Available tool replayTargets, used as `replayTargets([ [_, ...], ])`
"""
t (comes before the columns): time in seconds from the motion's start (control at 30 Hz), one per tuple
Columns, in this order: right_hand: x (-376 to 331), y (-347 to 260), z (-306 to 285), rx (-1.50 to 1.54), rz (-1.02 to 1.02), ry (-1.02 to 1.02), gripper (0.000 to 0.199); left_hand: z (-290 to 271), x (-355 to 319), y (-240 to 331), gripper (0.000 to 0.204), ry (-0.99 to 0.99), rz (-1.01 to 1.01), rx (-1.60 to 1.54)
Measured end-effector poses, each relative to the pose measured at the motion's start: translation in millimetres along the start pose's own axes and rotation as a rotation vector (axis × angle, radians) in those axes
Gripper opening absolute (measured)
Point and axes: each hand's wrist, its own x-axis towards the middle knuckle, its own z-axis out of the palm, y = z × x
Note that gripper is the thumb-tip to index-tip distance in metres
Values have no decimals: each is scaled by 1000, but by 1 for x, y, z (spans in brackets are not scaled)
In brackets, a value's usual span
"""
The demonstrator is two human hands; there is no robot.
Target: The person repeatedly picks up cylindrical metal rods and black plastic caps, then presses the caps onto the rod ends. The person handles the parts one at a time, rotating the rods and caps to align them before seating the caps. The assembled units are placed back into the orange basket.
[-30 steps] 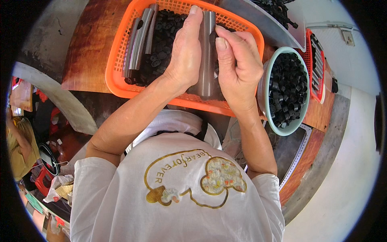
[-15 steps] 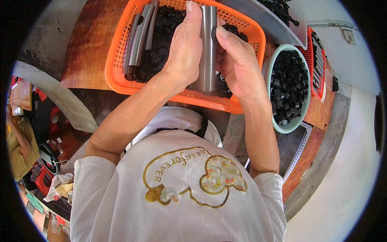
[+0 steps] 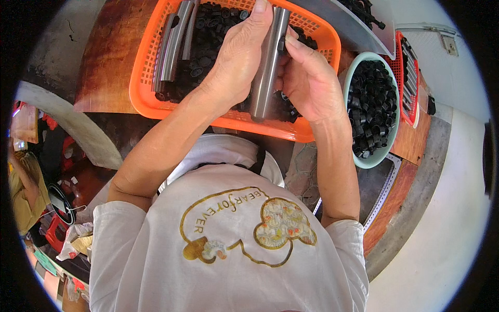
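Note:
My left hand (image 3: 236, 65) is closed round a shiny metal tube (image 3: 267, 75), its thumb lying along the tube's upper left side. The tube slants over the orange basket (image 3: 136, 88), top end leaning to the right. On the tube's right side is a small black piece (image 3: 281, 43). My right hand (image 3: 317, 86) has its thumb at this piece, and its other fingers curl behind the tube, partly hidden. Beneath my hands, the basket holds many small black plastic parts (image 3: 208, 23). Several more metal tubes (image 3: 173, 52) lean at its left side.
A pale green tub (image 3: 358, 162) full of black plastic rings (image 3: 371, 106) stands to the right. Beyond it, a red basket (image 3: 410, 106) holds metal tubes. A grey bin (image 3: 340, 23) with black parts is at the back. Another person (image 3: 28, 184) is at far left.
The tube has tilted, its top moving right and its lower end slightly left. My left hand has turned with it, and my right thumb has stayed close to the black piece.

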Motion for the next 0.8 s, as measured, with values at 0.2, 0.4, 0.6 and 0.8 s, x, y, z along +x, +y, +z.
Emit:
replayTargets([
  [0.2, -1, -2, -5, -36, -16, -34, 33, 3, -2, 1, 63, -1, -23, 1],
  [0.4, -4, 6, -3, -101, -51, -6, 43, 0, 1, -3, 59, 50, -2, -5],
  [0.6, -7, 11, -3, -119, -83, 46, 49, 0, 4, -8, 57, 42, 4, -58],
  [0.8, -5, 6, -10, -48, -43, -25, 52, -1, 5, -3, 57, 8, -55, -65],
])
